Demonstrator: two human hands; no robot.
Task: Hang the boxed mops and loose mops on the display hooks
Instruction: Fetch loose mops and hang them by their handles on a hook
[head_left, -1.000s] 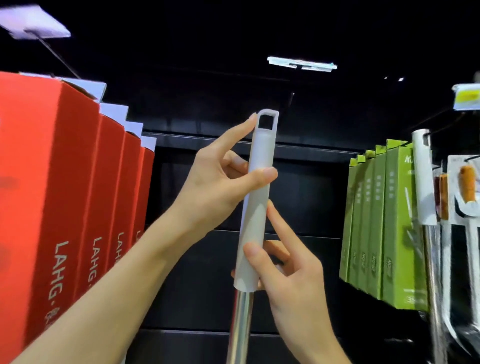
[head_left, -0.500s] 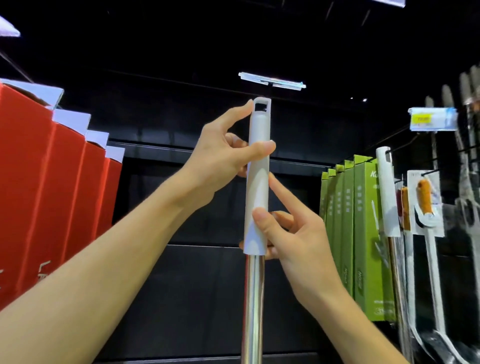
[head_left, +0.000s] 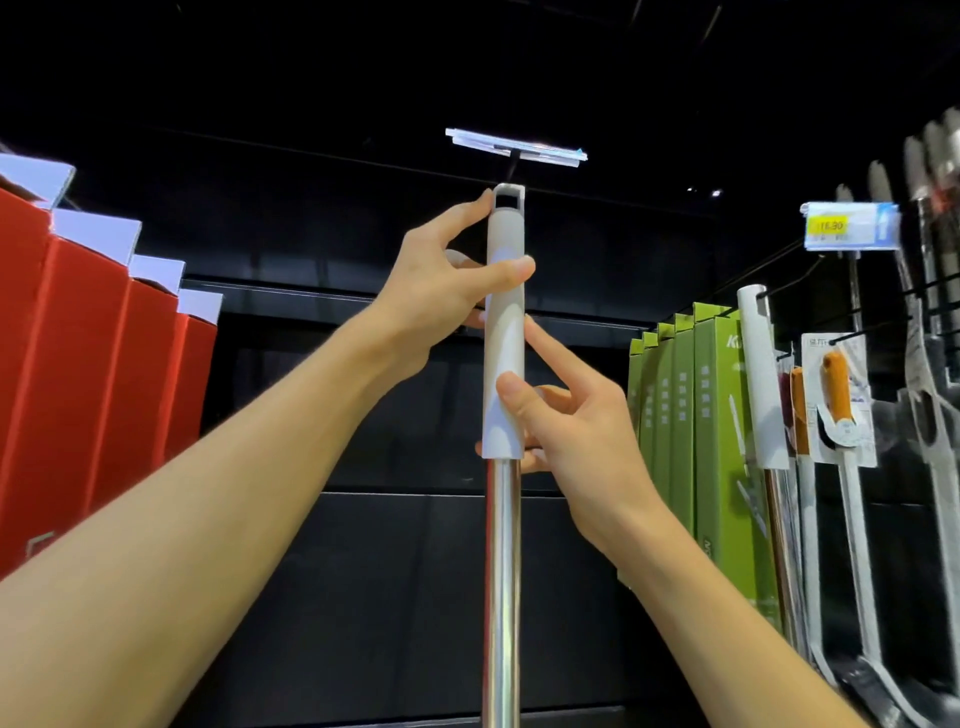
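Both hands, left hand (head_left: 441, 291) and right hand (head_left: 566, 421), grip the mop handle (head_left: 503, 332). Align its eyelet (head_left: 508, 197) with the hook (head_left: 511, 169), then slide it on.

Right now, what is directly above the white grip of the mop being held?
Above the white grip hangs a clear price tag holder on a dark hook arm. The hook's tip is lost against the black panel, so whether it has entered the grip's hanging hole cannot be told.

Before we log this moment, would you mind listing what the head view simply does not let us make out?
- Mop head: the metal pole runs off the bottom edge.
- Display hook: dark against the black wall; whether it is through the hanging hole is unclear.
- Left hand middle fingers: behind the grey mop handle.
- Price tag: small print too small.
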